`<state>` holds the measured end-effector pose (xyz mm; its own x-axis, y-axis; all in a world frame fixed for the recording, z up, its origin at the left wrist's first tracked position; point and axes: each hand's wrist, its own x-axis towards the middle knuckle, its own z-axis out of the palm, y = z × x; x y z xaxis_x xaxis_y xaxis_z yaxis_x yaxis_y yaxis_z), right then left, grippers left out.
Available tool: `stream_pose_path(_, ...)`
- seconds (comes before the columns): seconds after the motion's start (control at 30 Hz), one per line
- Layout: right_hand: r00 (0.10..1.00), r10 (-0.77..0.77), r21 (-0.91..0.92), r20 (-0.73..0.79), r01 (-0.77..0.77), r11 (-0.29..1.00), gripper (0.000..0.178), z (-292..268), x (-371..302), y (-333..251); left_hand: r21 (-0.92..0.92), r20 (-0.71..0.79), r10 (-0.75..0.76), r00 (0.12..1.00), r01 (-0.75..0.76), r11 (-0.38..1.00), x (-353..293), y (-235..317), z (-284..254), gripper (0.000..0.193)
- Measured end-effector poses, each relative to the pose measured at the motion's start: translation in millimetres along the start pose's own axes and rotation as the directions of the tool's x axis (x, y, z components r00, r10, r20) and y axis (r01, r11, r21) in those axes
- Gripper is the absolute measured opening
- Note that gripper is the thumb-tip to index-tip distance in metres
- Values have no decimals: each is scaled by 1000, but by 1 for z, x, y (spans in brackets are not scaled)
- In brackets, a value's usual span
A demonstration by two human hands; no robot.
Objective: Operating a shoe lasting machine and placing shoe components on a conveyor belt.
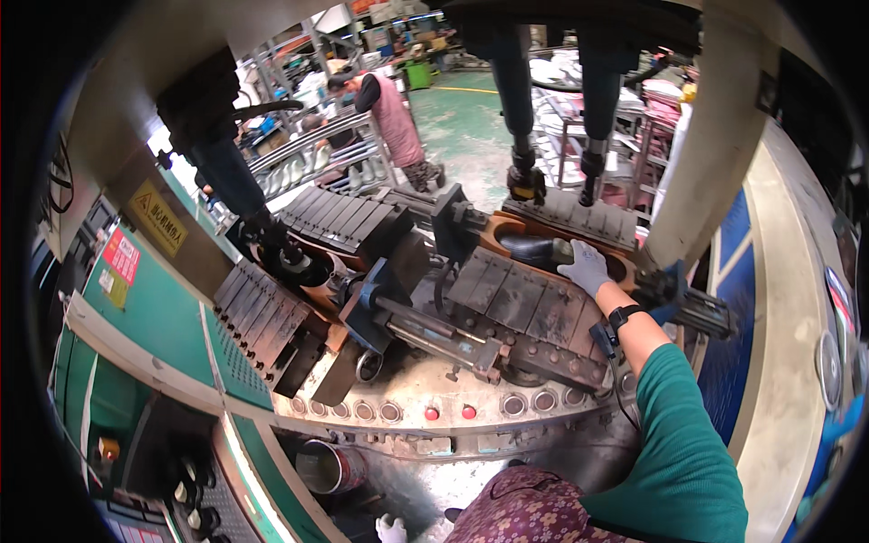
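Note:
A long black shoe [532,249] lies sole-side unseen in the right-hand station of a pressing machine, between orange-brown pads [493,233]. My right hand [587,267], in a light grey glove, reaches over the metal plates to the shoe's right end. Its thumb and fingers close about that end; the fingertips are partly hidden. Low at the bottom edge, away from the machine, is my left hand [391,528] in a pale glove. Only part of it shows, too small to make out its fingers. At the left station, a dark rounded form [303,269] sits beneath a press head.
Two press rods [593,136] hang above the right station. Hinged metal plates [520,303] flank it. Red buttons [469,412] and round gauges line the front panel. A bucket [333,467] stands below. Beyond the machine, a co-worker [394,127] stands by a rack of shoes [299,169].

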<state>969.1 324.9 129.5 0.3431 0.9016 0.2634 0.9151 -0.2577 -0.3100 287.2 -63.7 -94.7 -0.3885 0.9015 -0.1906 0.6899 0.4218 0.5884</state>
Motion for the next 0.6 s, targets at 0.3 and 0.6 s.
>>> stream_pose_path(0.3, 897, -38, -2, 441, 43, 999, 85, 7, 74, 3, 316, 350, -405, 845, 300, 900, -129, -82, 31, 51)
stream_pose_path(0.6, 973, 41, -58, 228, -29, 998, 91, -10, 26, -13, -17, 227, -437, 870, 452, 892, -130, -68, 56, 40)
